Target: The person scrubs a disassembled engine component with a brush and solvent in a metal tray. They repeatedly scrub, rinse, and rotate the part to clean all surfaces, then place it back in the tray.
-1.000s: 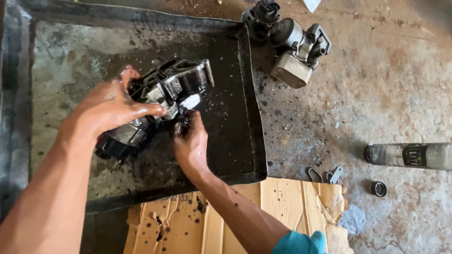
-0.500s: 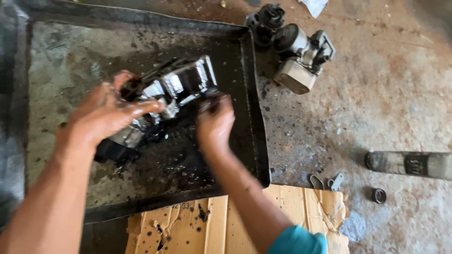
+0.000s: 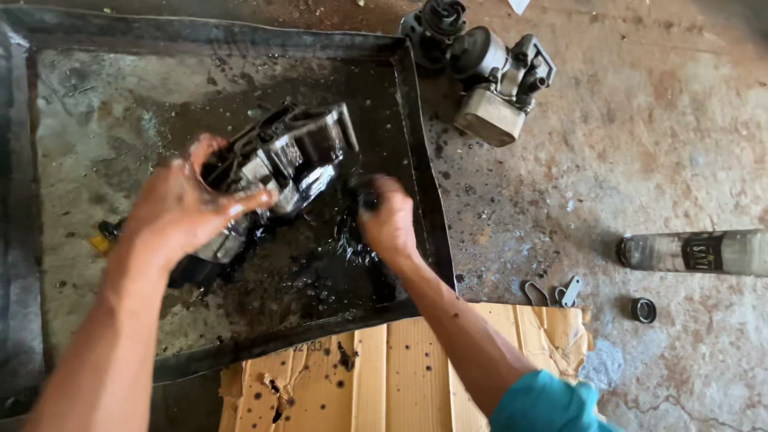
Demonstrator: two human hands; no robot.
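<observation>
Left hand (image 3: 188, 208) grips oily metal engine part (image 3: 276, 164), fingers wrapped over its near side, part tilted up off floor of black tray (image 3: 416, 144). Right hand (image 3: 390, 224) closed round a small dark item at its fingertips, blurred, can't tell what; it sits just right of the part, over a wet black pool.

Head view, risks: both hands slick w/ oil, so grip on the part could slip and it would drop into the tray, splashing. Pool lies near the low tray lip on the right; a jolt could spill it onto the cardboard (image 3: 400, 368), already spotted.

Surface/room: rough stained concrete floor (image 3: 656, 120). Second engine assy (image 3: 488, 76) beside tray's far right corner. Clear bottle (image 3: 696, 252) lying flat, small ring (image 3: 642, 309) and metal clips (image 3: 556, 292) near it, well apart from tray.
</observation>
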